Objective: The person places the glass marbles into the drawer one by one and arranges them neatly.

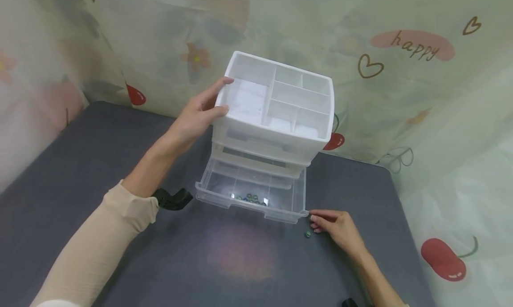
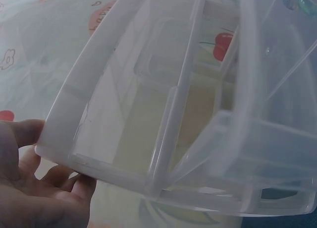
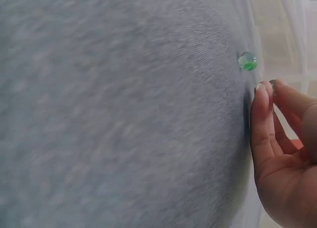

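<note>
A white drawer organizer (image 1: 280,138) with a divided top tray stands tilted on the table. My left hand (image 1: 196,115) grips its upper left side, thumb on the front rim and fingers farther back. Its clear bottom drawer (image 1: 216,198) is pulled out, with several glass marbles (image 1: 251,198) lying near the front wall. My right hand (image 1: 340,231) is beside the drawer's front right corner. In the right wrist view, its fingertips pinch a small dark-green marble (image 3: 273,82), mostly hidden. Another green marble (image 3: 248,61) lies on the table close by.
The dark grey table (image 1: 248,267) reaches back to a patterned curtain (image 1: 288,13). A black strap-like piece (image 1: 174,199) shows by the left forearm, and a thin wire-like thing (image 1: 401,158) appears at the table's right back edge.
</note>
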`<move>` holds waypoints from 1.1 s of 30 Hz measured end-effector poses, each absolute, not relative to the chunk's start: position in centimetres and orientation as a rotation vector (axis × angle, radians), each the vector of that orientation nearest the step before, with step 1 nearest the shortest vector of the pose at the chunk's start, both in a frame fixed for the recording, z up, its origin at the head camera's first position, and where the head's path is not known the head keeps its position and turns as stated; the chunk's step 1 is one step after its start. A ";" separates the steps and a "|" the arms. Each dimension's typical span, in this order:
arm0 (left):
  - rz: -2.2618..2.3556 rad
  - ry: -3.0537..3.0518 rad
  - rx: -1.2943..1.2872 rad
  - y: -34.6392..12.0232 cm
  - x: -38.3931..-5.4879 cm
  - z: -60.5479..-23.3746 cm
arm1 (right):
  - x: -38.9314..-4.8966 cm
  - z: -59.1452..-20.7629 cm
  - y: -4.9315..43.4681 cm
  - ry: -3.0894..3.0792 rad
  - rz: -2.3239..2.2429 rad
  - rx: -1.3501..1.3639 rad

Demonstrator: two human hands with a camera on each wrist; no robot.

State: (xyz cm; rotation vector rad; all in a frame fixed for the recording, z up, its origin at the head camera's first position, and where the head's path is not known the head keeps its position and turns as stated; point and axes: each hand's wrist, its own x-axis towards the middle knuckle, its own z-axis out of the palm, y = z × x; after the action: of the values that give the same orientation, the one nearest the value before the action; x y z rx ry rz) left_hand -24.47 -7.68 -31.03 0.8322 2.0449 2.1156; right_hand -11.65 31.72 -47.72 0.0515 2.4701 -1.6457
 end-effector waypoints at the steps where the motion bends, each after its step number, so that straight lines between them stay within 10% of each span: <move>1: 2.116 2.043 0.832 -7.7 -24.5 -31.0 | -11.7 -47.4 31.5 2.465 -1.656 0.044; 33: 2.105 2.050 0.821 -7.7 -24.5 -31.0 | -12.6 -37.5 27.3 2.609 -1.649 -0.229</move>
State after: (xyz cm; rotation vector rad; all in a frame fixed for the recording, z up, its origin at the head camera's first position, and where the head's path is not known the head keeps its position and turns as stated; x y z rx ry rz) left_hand -24.47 -7.68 -31.02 0.8209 2.0500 2.1046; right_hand -12.55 27.31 -37.54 -0.2289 2.6093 -1.6489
